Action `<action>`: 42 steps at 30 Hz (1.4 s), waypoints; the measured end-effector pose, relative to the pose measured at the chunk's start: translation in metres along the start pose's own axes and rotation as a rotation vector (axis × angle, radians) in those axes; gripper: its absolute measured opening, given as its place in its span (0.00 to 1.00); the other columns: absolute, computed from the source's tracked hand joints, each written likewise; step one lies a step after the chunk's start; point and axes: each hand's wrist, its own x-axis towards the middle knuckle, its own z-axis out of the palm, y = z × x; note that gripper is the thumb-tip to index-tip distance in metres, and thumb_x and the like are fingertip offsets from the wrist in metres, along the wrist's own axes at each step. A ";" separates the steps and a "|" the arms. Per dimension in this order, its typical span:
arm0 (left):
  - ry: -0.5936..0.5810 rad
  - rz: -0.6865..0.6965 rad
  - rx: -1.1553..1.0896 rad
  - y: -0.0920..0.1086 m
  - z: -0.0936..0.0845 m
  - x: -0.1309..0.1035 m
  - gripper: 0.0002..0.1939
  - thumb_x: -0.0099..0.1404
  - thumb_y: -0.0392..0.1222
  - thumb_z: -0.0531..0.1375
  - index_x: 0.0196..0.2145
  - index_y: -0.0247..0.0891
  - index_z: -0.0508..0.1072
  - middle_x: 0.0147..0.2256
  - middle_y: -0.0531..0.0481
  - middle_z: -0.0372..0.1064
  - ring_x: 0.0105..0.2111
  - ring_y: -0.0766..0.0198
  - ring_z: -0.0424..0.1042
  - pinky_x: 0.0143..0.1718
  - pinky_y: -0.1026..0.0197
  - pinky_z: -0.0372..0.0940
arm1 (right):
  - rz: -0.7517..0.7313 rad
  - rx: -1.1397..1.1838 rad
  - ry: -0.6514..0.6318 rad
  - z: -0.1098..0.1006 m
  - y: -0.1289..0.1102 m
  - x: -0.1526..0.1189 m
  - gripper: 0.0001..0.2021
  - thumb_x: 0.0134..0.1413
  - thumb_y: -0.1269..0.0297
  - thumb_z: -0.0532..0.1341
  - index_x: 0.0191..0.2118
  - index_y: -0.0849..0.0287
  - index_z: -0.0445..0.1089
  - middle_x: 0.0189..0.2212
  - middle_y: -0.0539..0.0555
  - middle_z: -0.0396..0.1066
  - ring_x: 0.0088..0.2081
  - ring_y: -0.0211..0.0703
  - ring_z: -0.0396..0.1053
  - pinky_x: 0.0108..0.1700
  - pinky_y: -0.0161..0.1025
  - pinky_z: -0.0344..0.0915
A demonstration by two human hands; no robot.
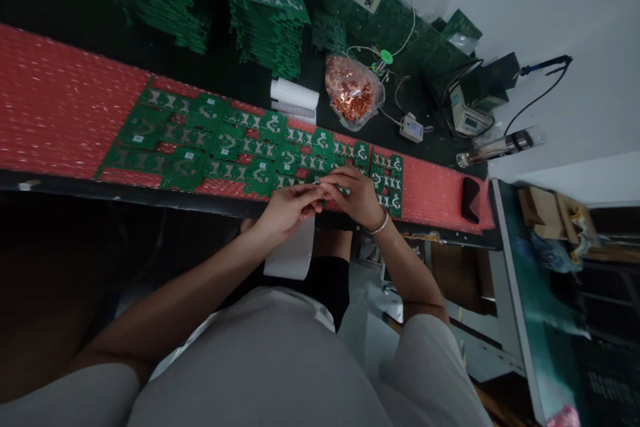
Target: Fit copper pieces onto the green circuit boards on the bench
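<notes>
My left hand and my right hand meet at the fingertips over the front edge of the bench. The left fingers are closed, and a white paper strip hangs down from them towards my lap. My right hand, a bracelet at its wrist, has thumb and fingers pinched together against the left fingertips. Whatever lies in that pinch is too small to make out. Just beyond the hands, green circuit board panels lie in a row on red bubble wrap. A few copper-coloured pieces show on the panels near my right hand.
Behind the panels are a white roll and a clear bag of copper-coloured parts. Tall stacks of green boards stand at the back left. A dark phone-like object lies on the right, near a soldering station.
</notes>
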 end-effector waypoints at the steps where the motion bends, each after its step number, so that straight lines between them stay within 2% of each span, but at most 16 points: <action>1: 0.007 -0.006 0.002 -0.001 -0.001 0.000 0.19 0.41 0.44 0.75 0.28 0.31 0.77 0.22 0.49 0.69 0.21 0.71 0.65 0.19 0.69 0.50 | -0.007 0.002 -0.020 -0.001 0.000 -0.001 0.10 0.66 0.60 0.57 0.42 0.54 0.76 0.38 0.54 0.73 0.41 0.41 0.71 0.47 0.42 0.70; 6: 0.032 0.015 0.013 -0.003 -0.003 0.004 0.19 0.41 0.45 0.75 0.28 0.31 0.76 0.23 0.51 0.68 0.22 0.71 0.66 0.23 0.69 0.56 | -0.112 -0.079 -0.085 -0.005 -0.007 -0.005 0.11 0.63 0.56 0.61 0.43 0.56 0.75 0.39 0.56 0.73 0.42 0.43 0.69 0.47 0.45 0.69; 9: 0.036 0.014 -0.008 -0.001 -0.002 0.004 0.16 0.44 0.44 0.73 0.28 0.32 0.77 0.25 0.51 0.70 0.24 0.71 0.67 0.26 0.68 0.60 | -0.134 -0.165 -0.122 -0.007 0.000 -0.002 0.11 0.64 0.57 0.59 0.44 0.56 0.75 0.39 0.56 0.73 0.43 0.45 0.69 0.49 0.47 0.67; 11: 0.030 0.016 -0.041 0.000 -0.002 0.003 0.15 0.46 0.44 0.72 0.30 0.33 0.78 0.29 0.48 0.73 0.25 0.70 0.68 0.28 0.68 0.62 | -0.116 -0.169 -0.107 -0.007 0.016 0.004 0.11 0.65 0.56 0.58 0.45 0.55 0.75 0.40 0.56 0.73 0.44 0.45 0.69 0.51 0.47 0.66; 15: 0.042 -0.001 -0.060 0.002 -0.001 -0.001 0.15 0.48 0.44 0.70 0.33 0.32 0.79 0.34 0.44 0.76 0.27 0.69 0.69 0.30 0.66 0.64 | -0.020 -0.192 0.024 -0.004 0.067 0.024 0.12 0.65 0.56 0.58 0.46 0.55 0.74 0.42 0.58 0.72 0.46 0.47 0.68 0.51 0.48 0.66; 18: 0.055 -0.012 -0.066 0.004 -0.002 -0.004 0.14 0.47 0.43 0.70 0.32 0.32 0.80 0.33 0.43 0.76 0.27 0.68 0.69 0.30 0.65 0.63 | 0.014 -0.239 0.018 0.004 0.098 0.035 0.11 0.64 0.58 0.58 0.45 0.55 0.75 0.42 0.58 0.72 0.45 0.48 0.68 0.51 0.50 0.66; 21: 0.064 -0.015 -0.075 0.006 -0.006 -0.005 0.14 0.48 0.43 0.69 0.32 0.32 0.80 0.33 0.43 0.76 0.27 0.68 0.69 0.30 0.65 0.63 | 0.018 -0.258 0.002 0.010 0.112 0.038 0.12 0.64 0.59 0.58 0.46 0.55 0.76 0.42 0.58 0.70 0.46 0.48 0.67 0.52 0.49 0.65; 26: 0.072 -0.005 -0.091 0.006 -0.010 -0.003 0.14 0.48 0.44 0.69 0.32 0.32 0.81 0.34 0.44 0.75 0.27 0.68 0.69 0.29 0.67 0.63 | -0.016 -0.277 -0.024 0.012 0.114 0.038 0.14 0.66 0.59 0.56 0.49 0.57 0.75 0.43 0.58 0.70 0.46 0.47 0.66 0.52 0.48 0.65; 37: 0.056 0.002 -0.084 0.005 -0.005 -0.005 0.14 0.49 0.44 0.69 0.32 0.32 0.80 0.33 0.42 0.76 0.27 0.67 0.69 0.28 0.66 0.63 | -0.021 -0.393 -0.058 0.016 0.108 0.040 0.16 0.68 0.61 0.52 0.49 0.59 0.75 0.42 0.59 0.69 0.45 0.48 0.64 0.53 0.48 0.64; 42: 0.046 0.016 -0.085 0.007 -0.007 -0.006 0.13 0.53 0.43 0.67 0.34 0.30 0.79 0.35 0.42 0.76 0.28 0.67 0.71 0.30 0.66 0.65 | 0.021 -0.509 -0.182 0.014 0.096 0.039 0.18 0.67 0.68 0.49 0.52 0.61 0.73 0.45 0.62 0.68 0.47 0.51 0.63 0.54 0.51 0.64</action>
